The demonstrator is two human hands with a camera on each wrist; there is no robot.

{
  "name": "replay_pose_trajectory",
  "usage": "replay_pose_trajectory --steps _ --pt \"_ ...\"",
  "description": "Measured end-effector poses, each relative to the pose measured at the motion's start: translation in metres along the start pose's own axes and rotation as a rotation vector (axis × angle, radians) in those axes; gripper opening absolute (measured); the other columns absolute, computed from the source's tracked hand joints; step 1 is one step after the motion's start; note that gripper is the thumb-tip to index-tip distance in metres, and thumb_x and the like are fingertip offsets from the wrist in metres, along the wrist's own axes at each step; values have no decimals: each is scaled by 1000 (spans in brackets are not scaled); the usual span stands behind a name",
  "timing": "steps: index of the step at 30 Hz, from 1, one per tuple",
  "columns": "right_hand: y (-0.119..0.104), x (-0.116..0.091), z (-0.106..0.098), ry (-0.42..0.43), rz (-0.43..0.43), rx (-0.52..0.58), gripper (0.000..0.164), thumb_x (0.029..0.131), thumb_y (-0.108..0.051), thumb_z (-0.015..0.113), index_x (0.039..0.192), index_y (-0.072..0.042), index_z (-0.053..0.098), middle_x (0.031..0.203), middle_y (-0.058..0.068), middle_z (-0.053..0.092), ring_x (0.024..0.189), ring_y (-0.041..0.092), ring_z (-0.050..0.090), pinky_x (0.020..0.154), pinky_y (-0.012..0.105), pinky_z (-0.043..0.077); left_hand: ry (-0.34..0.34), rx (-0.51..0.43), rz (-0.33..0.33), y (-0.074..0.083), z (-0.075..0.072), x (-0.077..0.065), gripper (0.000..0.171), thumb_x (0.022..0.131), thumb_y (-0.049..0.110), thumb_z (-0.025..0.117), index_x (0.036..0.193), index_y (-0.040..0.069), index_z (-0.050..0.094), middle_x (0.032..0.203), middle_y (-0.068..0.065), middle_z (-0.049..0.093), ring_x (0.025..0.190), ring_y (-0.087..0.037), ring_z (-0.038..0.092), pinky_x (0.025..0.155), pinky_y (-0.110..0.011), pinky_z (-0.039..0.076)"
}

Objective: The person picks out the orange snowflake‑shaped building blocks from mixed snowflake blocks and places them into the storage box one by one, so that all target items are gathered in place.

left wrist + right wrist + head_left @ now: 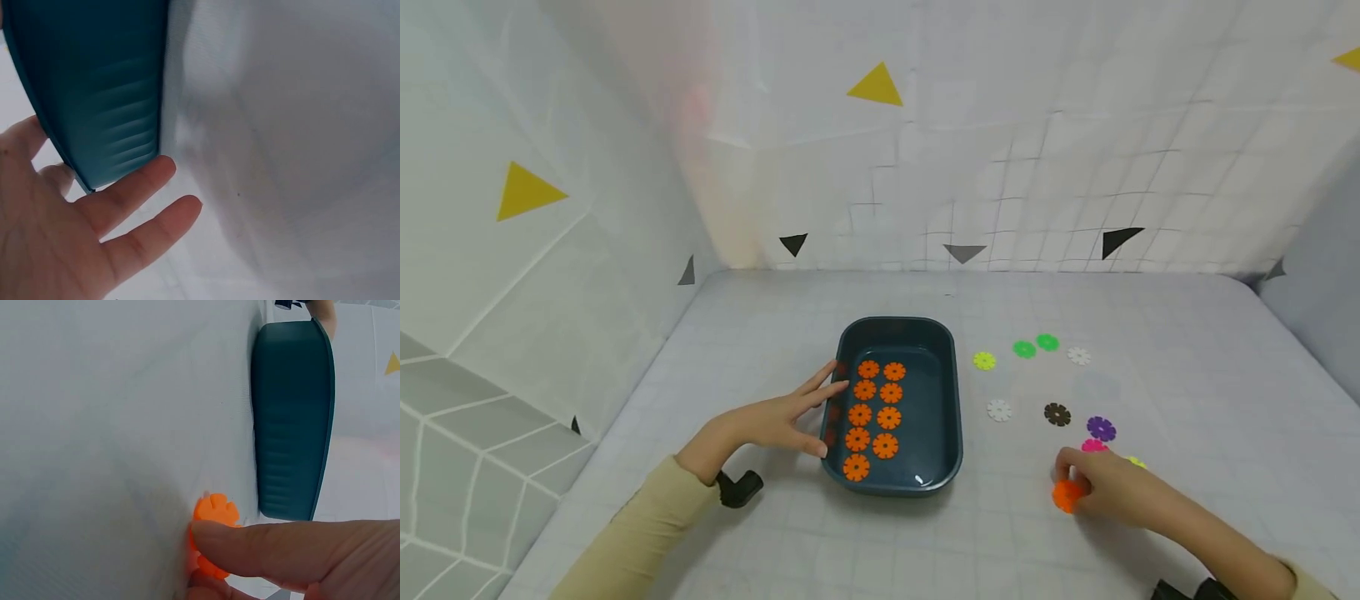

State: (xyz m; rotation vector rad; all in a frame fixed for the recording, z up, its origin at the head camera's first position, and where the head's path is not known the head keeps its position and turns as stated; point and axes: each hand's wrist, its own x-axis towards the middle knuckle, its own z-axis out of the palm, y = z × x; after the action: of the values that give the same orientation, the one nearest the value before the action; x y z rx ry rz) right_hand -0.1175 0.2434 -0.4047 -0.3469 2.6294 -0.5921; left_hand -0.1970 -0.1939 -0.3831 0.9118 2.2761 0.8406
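A dark teal tray (942, 417) sits on the table with several orange notched discs (885, 446) lying in two columns on its left side. My left hand (778, 421) rests against the tray's left rim with spread, fairly straight fingers; the left wrist view shows the fingertips (164, 167) beside its ribbed outer wall. To the right of the tray, my right hand (1112, 483) pinches an orange notched disc (1066, 497) just at the table surface. In the right wrist view the thumb covers part of that orange disc (215, 509).
Right of the tray lie loose discs: green ones (1024, 349), a yellow one (984, 361), white ones (999, 410), a brown one (1057, 414) and a purple one (1101, 428). A pink disc (1094, 446) and another yellow disc (1137, 461) are partly behind my right hand.
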Motion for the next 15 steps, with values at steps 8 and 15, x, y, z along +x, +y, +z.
replay_pose_trajectory --steps 8,15 --pt "6 2 -4 -55 -113 76 29 70 1 67 86 -19 53 67 -2 46 59 12 41 52 21 35 8 2 12 -9 4 0 95 79 47 65 149 17 8 151 2 -23 140 -31 -4 106 -55 21" --pt "7 11 -17 -217 -136 303 25 75 4 58 93 -14 60 73 2 51 49 10 38 45 21 34 5 21 13 -8 1 2 93 80 46 64 149 17 9 151 2 -23 140 -33 -1 105 -57 22"
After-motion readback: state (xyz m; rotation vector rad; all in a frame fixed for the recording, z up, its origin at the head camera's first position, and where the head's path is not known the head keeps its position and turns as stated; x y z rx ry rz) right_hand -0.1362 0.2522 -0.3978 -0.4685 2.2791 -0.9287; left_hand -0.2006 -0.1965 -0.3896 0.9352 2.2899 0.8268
